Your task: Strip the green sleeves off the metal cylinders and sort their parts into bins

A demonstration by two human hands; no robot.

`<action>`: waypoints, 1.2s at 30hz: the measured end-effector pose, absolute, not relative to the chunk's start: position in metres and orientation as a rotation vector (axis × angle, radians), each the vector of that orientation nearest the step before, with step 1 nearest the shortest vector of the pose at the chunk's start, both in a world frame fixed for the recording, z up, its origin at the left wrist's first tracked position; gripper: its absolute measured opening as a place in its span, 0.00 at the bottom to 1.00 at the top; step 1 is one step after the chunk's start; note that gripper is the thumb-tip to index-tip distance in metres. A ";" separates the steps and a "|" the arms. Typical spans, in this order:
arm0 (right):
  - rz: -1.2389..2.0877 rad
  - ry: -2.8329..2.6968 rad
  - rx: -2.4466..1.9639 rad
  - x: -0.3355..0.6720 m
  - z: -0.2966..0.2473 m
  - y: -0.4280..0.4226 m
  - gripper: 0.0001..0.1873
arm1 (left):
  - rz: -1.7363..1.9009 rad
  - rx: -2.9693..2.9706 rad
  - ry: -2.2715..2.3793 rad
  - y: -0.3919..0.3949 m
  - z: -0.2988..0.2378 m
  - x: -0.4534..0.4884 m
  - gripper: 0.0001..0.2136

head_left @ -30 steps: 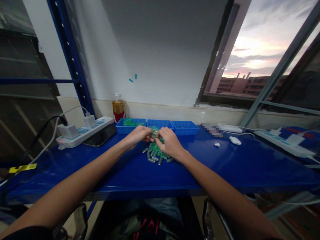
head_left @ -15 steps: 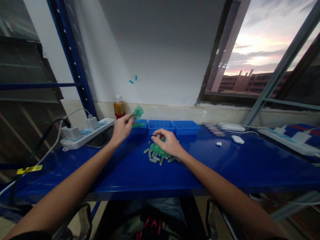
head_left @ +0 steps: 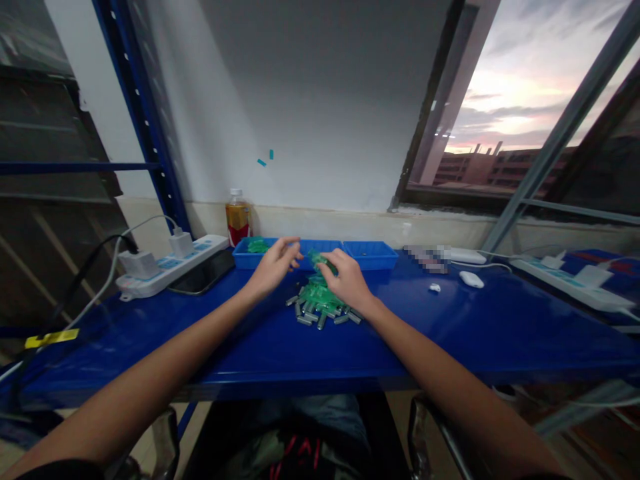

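My right hand [head_left: 346, 279] pinches a translucent green plastic piece [head_left: 314, 256] between thumb and fingers, above a pile on the table. To its left, my left hand [head_left: 274, 265] is open in front of the blue bins, with nothing visible in its fingers. Below the hands lies the heap of translucent green plastic pieces [head_left: 320, 293], mixed with small silver cylinder-like pieces [head_left: 304, 321] around its front edge. More green pieces [head_left: 257, 246] lie in the left blue bin [head_left: 243, 259]. The middle blue bin [head_left: 327, 245] is partly behind my hands.
The right blue bin [head_left: 373, 260] holds a small object. A drink bottle [head_left: 237, 217], a phone [head_left: 203, 272] and a power strip [head_left: 200, 250] with chargers stand left. White earbud case [head_left: 471, 279], earbud [head_left: 435, 287] and another power strip [head_left: 560, 273] lie right on the blue table [head_left: 420, 340].
My left hand has let go of its green plastic piece and moved right and slightly down. My right hand has risen from the pile, now holding a green piece.
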State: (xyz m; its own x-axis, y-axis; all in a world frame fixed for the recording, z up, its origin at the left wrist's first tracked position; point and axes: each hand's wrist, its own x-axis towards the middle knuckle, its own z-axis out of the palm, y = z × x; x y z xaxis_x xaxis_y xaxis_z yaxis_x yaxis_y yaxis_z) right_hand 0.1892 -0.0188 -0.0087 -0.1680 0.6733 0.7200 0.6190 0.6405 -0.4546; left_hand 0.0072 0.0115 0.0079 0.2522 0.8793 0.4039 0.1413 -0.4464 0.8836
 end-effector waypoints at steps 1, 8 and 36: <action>-0.016 -1.926 -1.039 0.188 -0.010 -0.020 0.10 | 1.158 1.630 0.932 0.013 0.009 0.006 0.24; -0.161 -2.172 -0.940 0.181 -0.005 -0.033 0.12 | 0.929 1.520 0.844 0.010 0.009 0.010 0.14; 0.655 -1.512 -0.974 0.190 -0.011 -0.005 0.18 | 1.132 2.232 0.826 0.020 0.007 0.004 0.09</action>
State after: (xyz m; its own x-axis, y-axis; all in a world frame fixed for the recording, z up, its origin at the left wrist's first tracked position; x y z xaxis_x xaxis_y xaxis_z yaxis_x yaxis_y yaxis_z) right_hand 0.1903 -0.0048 -0.0110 0.0096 0.8593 0.5113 0.2146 0.4977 -0.8404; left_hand 0.0040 0.0197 0.0065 0.4697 0.7059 0.5302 0.2895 -0.6905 0.6629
